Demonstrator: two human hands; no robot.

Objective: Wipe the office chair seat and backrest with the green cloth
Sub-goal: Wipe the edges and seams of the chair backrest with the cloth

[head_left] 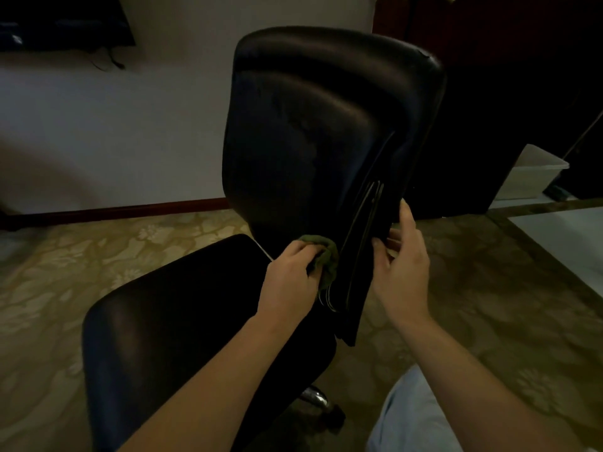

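1. Two hands are on the chair. My left hand point(290, 272) holds the bunched dark-green cloth point(323, 256) against the bottom of the padded black leather backrest point(326, 109), just above the glossy black seat point(182, 321).
2. Left fingers point(305, 248) are curled round the cloth. It is wadded into a pad so the pressure goes into the leather, not into loose ends.
3. My right hand point(403, 269) grips the backrest's right edge, thumb on the near face, fingers point(406, 213) hooked round the far side. My reading: it braces the back so it cannot swing away under the wipe.
4. Stage, as I judge it: I am working the lower backrest. Neither hand touches the seat. The light is too dim to tell wiped leather from unwiped.
5. Next stroke needs a firm right-hand hold, or the chair may roll on the patterned beige carpet point(489, 288).
6. Far right there is a white plastic box point(535, 171), well apart.
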